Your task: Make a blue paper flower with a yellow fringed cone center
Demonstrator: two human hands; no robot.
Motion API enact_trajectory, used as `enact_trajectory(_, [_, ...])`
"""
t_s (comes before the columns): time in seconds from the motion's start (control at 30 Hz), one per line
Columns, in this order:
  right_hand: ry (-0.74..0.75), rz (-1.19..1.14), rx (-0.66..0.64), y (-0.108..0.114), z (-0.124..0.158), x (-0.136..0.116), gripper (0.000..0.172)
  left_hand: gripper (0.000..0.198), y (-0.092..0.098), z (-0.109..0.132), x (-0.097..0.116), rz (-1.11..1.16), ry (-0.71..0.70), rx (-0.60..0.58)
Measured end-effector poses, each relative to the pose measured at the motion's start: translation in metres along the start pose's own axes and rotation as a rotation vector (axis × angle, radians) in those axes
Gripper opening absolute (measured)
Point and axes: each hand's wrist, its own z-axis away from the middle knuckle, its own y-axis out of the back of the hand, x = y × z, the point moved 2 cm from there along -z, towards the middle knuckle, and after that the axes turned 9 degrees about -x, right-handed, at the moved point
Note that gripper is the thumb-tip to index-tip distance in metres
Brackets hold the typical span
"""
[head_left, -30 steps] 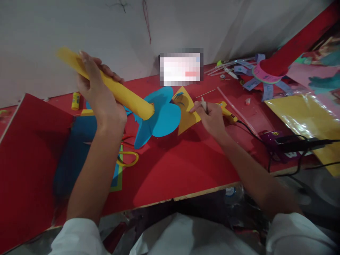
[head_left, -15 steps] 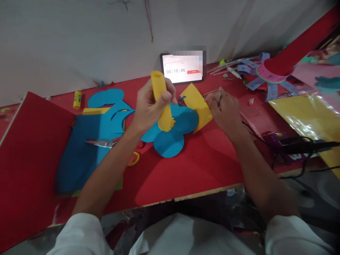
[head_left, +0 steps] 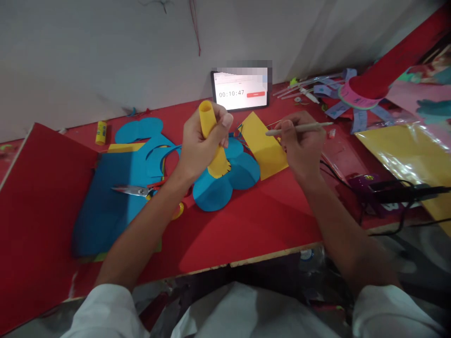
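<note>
My left hand [head_left: 204,141] is wrapped around a yellow paper tube [head_left: 219,162], which leans with its open end up. The tube's fringed lower end stands on a blue paper flower [head_left: 213,192] with rounded petals. In my right hand [head_left: 301,145], a pale pen-like stick [head_left: 313,126] is pinched between thumb and fingers, lying almost level. Beneath and beside that hand is a yellow paper sheet [head_left: 266,150] on the red table [head_left: 268,220]. The stick's exact kind is unclear.
Scissors [head_left: 132,189] lie on blue paper [head_left: 105,211] at the left, near blue offcuts [head_left: 141,129] and a glue stick [head_left: 101,133]. A tablet [head_left: 240,91] showing a timer leans on the wall. A purple box [head_left: 373,185] with cables and a red paper tube [head_left: 398,65] are at right.
The pale stick has swung level in my right hand and shows clearly. The blue flower has turned under the yellow tube, which my left hand still grips.
</note>
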Motion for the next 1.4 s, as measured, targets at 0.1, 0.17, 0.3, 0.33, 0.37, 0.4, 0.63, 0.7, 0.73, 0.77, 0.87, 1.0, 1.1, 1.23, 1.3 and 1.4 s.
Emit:
enact_trajectory(0.1, [0.061,-0.085,0.052,-0.006,0.003,-0.003,0.039,0.045,-0.001,0.003,-0.003,-0.060,0.037,0.000])
enact_trajectory(0.17, [0.059,-0.104,-0.017,-0.013,0.007,-0.004,0.038,0.042,-0.005,0.007,-0.008,-0.052,0.071,-0.025])
enact_trajectory(0.3, [-0.023,-0.017,-0.283,-0.036,0.017,-0.003,0.046,0.035,-0.012,0.012,-0.016,-0.009,0.085,-0.020])
enact_trajectory(0.33, [-0.034,0.016,-0.367,-0.044,0.020,-0.002,0.048,0.034,-0.012,0.012,-0.017,-0.001,0.078,-0.014])
enact_trajectory(0.37, [-0.035,0.045,-0.424,-0.051,0.024,-0.001,0.051,0.034,-0.013,0.013,-0.017,0.006,0.072,-0.011])
enact_trajectory(0.4, [-0.034,0.063,-0.466,-0.057,0.026,0.001,0.053,0.033,-0.013,0.012,-0.017,0.012,0.071,-0.007])
enact_trajectory(0.63, [0.031,0.081,-0.597,-0.078,0.036,0.011,0.058,0.030,-0.015,0.015,-0.017,0.045,0.102,-0.003])
enact_trajectory(0.7, [0.019,0.098,-0.554,-0.075,0.035,0.011,0.057,0.029,-0.016,0.016,-0.017,0.064,0.101,-0.007])
enact_trajectory(0.73, [0.013,0.106,-0.535,-0.073,0.034,0.011,0.057,0.029,-0.016,0.017,-0.016,0.072,0.101,-0.005])
enact_trajectory(0.77, [0.009,0.113,-0.528,-0.072,0.034,0.012,0.058,0.030,-0.016,0.016,-0.016,0.080,0.101,-0.006])
enact_trajectory(0.87, [0.021,0.124,-0.553,-0.072,0.034,0.013,0.060,0.035,-0.017,0.015,-0.015,0.115,0.097,-0.011])
enact_trajectory(1.0, [0.029,0.142,-0.481,-0.072,0.033,0.019,0.058,0.042,-0.019,0.018,-0.014,0.082,0.124,0.027])
enact_trajectory(1.1, [0.003,0.149,-0.518,-0.072,0.031,0.022,0.060,0.045,-0.021,0.025,-0.016,-0.036,0.165,0.137])
enact_trajectory(1.23, [-0.037,0.163,-0.469,-0.065,0.028,0.017,0.057,0.050,-0.021,0.031,-0.018,-0.140,0.188,0.222])
enact_trajectory(1.3, [-0.062,0.126,-0.378,-0.058,0.027,0.012,0.054,0.052,-0.019,0.030,-0.018,-0.156,0.176,0.210])
enact_trajectory(1.4, [-0.093,0.049,-0.268,-0.049,0.025,0.007,0.051,0.054,-0.015,0.025,-0.014,-0.162,0.130,0.191])
